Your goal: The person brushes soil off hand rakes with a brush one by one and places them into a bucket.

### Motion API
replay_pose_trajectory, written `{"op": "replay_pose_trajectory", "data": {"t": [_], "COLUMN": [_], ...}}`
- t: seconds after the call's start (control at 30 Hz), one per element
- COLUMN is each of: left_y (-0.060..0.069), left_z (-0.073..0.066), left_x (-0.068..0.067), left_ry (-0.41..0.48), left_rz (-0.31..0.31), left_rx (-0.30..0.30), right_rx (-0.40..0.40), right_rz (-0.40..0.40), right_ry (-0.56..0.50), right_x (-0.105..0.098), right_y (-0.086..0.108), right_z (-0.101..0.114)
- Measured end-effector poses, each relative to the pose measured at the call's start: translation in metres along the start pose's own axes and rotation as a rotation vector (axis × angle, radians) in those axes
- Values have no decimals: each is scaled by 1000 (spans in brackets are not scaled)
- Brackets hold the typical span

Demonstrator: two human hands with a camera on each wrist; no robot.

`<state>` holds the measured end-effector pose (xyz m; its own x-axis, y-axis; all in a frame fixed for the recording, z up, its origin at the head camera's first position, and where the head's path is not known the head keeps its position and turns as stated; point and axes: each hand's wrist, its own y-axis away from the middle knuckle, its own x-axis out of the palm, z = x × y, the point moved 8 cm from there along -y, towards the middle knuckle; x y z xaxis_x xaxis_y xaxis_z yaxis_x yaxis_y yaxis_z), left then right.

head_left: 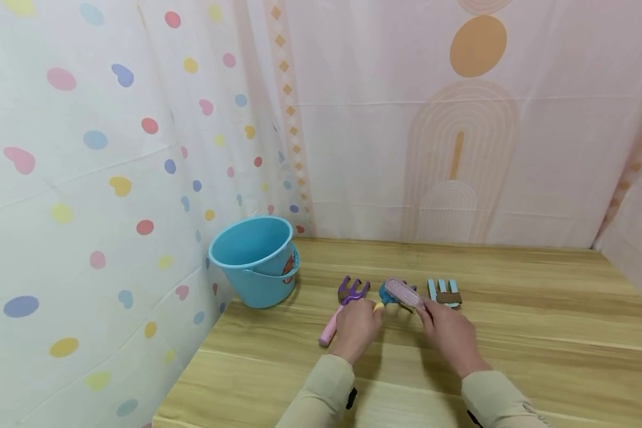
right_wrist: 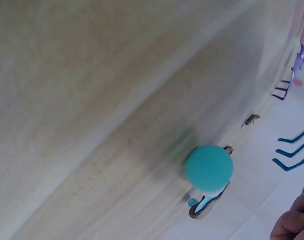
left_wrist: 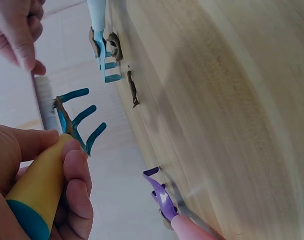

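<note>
Left hand (head_left: 357,327) grips a yellow-handled rake (left_wrist: 44,180) right of the purple fork (head_left: 345,301), right hand (head_left: 452,333) pinches a brush (head_left: 403,293) at its brown-smeared head (left_wrist: 66,120): best brace the rake, stroking outward lightly.

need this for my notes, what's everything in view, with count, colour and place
Rake: 1, teal with yellow handle, in the left hand
Brush: 1, pinkish with white bristles, in the right hand
Purple fork: 1, purple with pink handle, on table, bucket side
Light-blue fork: 1, light blue, on table, beyond right hand
Brown clumps: several, brown, on tools and table
Bucket: 1, blue, table's left
Table: 1, wood-toned, under everything
Dotted curtain: 1, white with coloured spots, left
Backdrop: 1, pale pink, behind
Sleeves: 2, beige, on the arms
Left hand: 1, bare, holding rake
Right hand: 1, bare, holding brush
</note>
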<state>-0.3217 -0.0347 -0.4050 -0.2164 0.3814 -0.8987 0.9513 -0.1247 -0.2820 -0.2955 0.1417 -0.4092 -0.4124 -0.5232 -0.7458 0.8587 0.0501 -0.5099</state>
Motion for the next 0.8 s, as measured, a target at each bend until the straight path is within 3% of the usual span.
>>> {"op": "replay_pose_trajectory", "data": {"t": [0.37, 0.53, 0.8], "left_y": [5, 7, 7], "left_z": [-5, -7, -9], "left_x": [2, 6, 7], "left_ry": [-12, 22, 67], "left_rz": [-4, 44, 47], "left_rx": [30, 19, 14], "right_rx": [102, 144, 149], "right_rz": [58, 72, 61], "right_ry": [38, 43, 19], "right_x": [3, 0, -4], "right_y": [3, 4, 3], "right_z": [-14, -30, -34]}}
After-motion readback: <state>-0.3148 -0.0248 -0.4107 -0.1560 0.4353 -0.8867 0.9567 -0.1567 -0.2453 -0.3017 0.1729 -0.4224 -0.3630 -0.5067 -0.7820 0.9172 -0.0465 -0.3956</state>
